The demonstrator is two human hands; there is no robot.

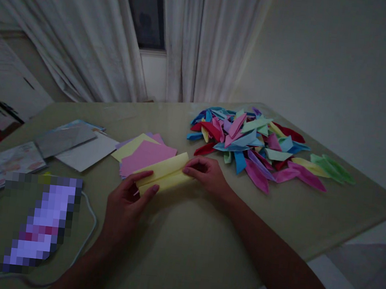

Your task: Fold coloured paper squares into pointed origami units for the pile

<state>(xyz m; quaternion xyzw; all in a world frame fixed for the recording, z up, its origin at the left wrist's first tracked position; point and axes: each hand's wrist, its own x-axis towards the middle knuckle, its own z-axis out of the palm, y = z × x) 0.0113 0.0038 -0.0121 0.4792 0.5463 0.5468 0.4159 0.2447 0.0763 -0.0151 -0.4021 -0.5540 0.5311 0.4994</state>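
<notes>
A sheet of yellow paper, folded lengthwise so its edges run toward a middle line, is held above the table between both hands. My left hand grips its near left end, thumb below and fingers along the top. At the other end, my right hand pinches the paper between thumb and fingers. Just behind it lies a loose stack of square coloured sheets, with a pink sheet on top and a yellow sheet partly under it.
A heap of folded coloured paper pieces covers the table's back right. To the left are a clear plastic sleeve, a white sheet, a patterned booklet, a pixelated lit device and a white cable.
</notes>
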